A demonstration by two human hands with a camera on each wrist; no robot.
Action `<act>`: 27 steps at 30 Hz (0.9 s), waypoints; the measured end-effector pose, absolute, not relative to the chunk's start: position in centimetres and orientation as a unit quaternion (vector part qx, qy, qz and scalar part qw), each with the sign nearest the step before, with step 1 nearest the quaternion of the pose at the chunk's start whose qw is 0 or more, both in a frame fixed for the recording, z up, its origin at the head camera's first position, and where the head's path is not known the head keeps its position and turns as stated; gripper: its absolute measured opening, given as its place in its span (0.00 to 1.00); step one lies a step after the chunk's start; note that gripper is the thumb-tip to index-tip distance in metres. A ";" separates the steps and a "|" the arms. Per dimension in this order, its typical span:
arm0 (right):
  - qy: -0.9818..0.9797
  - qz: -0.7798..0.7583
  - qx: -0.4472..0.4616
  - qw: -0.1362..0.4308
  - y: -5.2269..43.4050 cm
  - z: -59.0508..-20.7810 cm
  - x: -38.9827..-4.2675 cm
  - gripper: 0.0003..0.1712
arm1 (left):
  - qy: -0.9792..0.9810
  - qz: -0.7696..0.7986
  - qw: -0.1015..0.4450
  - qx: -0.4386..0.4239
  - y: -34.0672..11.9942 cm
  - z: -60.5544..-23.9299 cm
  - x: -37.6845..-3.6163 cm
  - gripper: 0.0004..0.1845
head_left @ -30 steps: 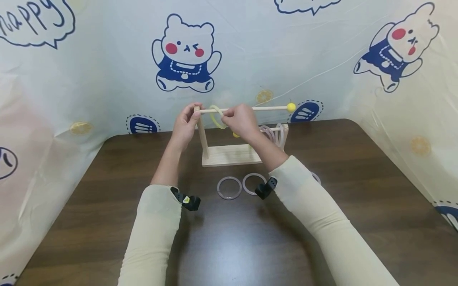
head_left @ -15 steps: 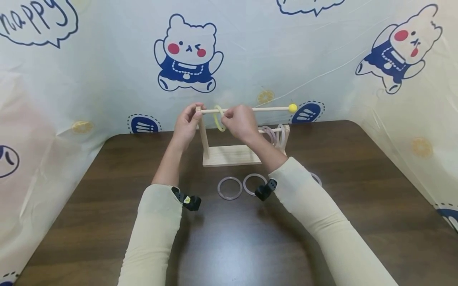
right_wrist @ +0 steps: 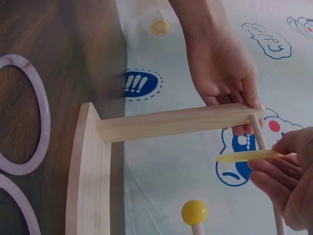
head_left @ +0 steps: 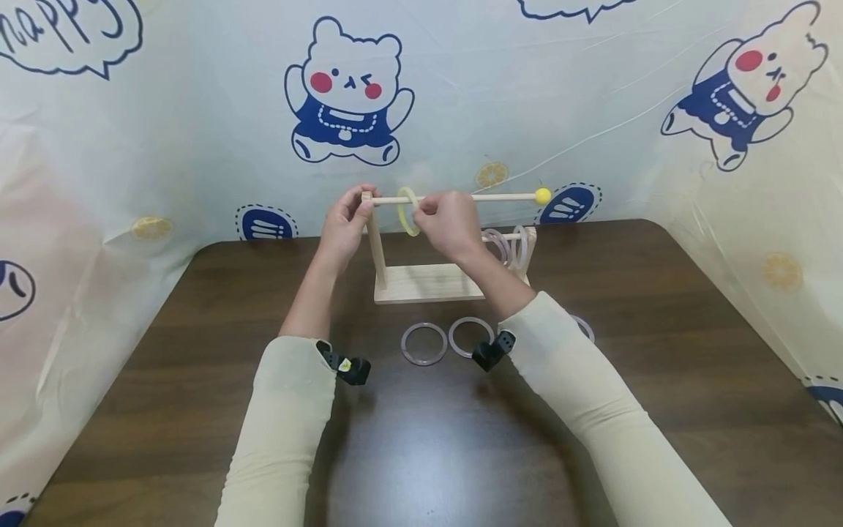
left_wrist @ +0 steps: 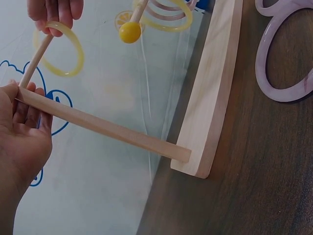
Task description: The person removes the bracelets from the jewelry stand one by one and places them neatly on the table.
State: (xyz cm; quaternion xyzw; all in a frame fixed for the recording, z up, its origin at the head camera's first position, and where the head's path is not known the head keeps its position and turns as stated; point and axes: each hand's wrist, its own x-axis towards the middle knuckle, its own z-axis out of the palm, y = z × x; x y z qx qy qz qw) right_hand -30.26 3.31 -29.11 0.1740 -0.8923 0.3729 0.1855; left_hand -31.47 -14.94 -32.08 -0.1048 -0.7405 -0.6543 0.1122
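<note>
Left hand grips pale wooden upright post at top; right-hand fingers pinch translucent yellow plastic ring threaded on thin dowel.

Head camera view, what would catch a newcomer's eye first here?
First, the two hands at the wooden stand in the middle of the dark table: the right hand pinches a yellow ring threaded on the top rod, and the left hand grips the upright post's top. Next, the cartoon bear on the backdrop behind, and two pale purple rings lying flat before the stand.
</note>
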 end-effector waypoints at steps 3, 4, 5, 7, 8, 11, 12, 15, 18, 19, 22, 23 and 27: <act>-0.889 0.383 0.168 0.189 3.5 -29.2 -30.2 0.08 | -0.741 -0.654 0.111 -0.104 -14.9 -31.9 -31.5 0.18; -0.888 0.385 0.166 0.189 3.6 -29.2 -30.2 0.08 | -0.741 -0.654 0.112 -0.103 -14.8 -31.9 -31.5 0.18; -0.887 0.387 0.165 0.191 3.6 -29.2 -30.2 0.08 | -0.741 -0.654 0.111 -0.103 -14.8 -31.9 -31.5 0.18; -0.885 0.392 0.163 0.192 3.8 -29.2 -30.1 0.08 | -0.740 -0.656 0.112 -0.102 -14.8 -31.8 -31.5 0.18; -0.884 0.393 0.163 0.194 3.8 -29.3 -30.1 0.08 | -0.740 -0.655 0.112 -0.100 -14.8 -31.8 -31.5 0.18; -0.879 0.399 0.166 0.201 4.1 -29.4 -30.0 0.08 | -0.741 -0.654 0.112 -0.098 -14.8 -31.8 -31.4 0.18; -0.877 0.404 0.165 0.201 4.2 -29.4 -30.0 0.08 | -0.741 -0.655 0.111 -0.098 -14.8 -31.8 -31.5 0.18; -0.871 0.414 0.168 0.204 4.4 -29.4 -29.9 0.08 | -0.742 -0.654 0.112 -0.097 -14.8 -31.8 -31.4 0.19; -0.869 0.422 0.164 0.202 4.7 -29.5 -29.8 0.08 | -0.742 -0.653 0.113 -0.097 -14.8 -31.9 -31.4 0.19; -0.869 0.421 0.163 0.203 4.8 -29.6 -29.8 0.08 | -0.743 -0.652 0.114 -0.098 -14.9 -31.9 -31.4 0.18; -0.870 0.421 0.158 0.201 5.1 -29.7 -29.7 0.08 | -0.745 -0.650 0.114 -0.098 -14.9 -32.0 -31.4 0.18; -0.871 0.420 0.157 0.201 5.2 -29.7 -29.7 0.08 | -0.746 -0.649 0.114 -0.098 -14.9 -32.0 -31.4 0.17; -0.873 0.412 0.156 0.211 5.6 -29.9 -29.7 0.09 | -0.748 -0.646 0.115 -0.099 -14.9 -32.0 -31.4 0.18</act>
